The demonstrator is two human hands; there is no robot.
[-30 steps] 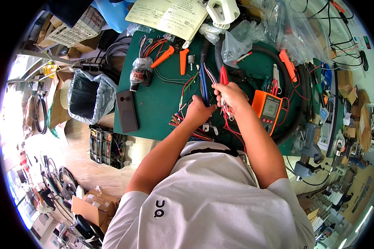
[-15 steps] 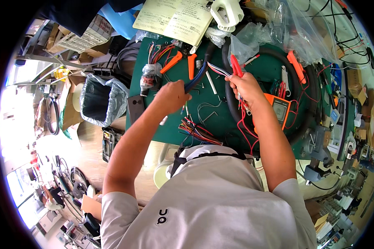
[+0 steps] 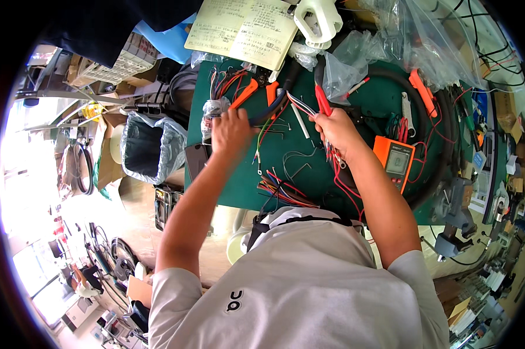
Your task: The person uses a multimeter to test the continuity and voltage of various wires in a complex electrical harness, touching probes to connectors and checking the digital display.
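Note:
My left hand (image 3: 232, 135), slightly blurred, is closed around the ends of several dark blue wires (image 3: 264, 114) that come out of a thick black cable (image 3: 294, 71). Farther right, my right hand (image 3: 338, 131) grips a bundle of thin coloured wires (image 3: 300, 104) from the same cable. A red, pointed handle-like piece (image 3: 322, 100) sticks up out of that grip. Below the fist hang metal terminals and red leads (image 3: 344, 185). Between the hands, a red and a green-yellow wire (image 3: 260, 152) dangle loose over the green mat (image 3: 230, 189).
An orange multimeter (image 3: 394, 163) lies right of my right forearm. Orange-handled pliers (image 3: 244, 93) and a wrapped wire bundle (image 3: 213, 113) are beyond my left hand. An open notebook (image 3: 239, 29) lies at the back. A lined bin (image 3: 152, 148) stands left; a vise (image 3: 453, 212) is right.
My left hand has moved left, drawing the blue wires with it. The red and green-yellow wires now hang apart from them. My right hand keeps its grip on the bundle.

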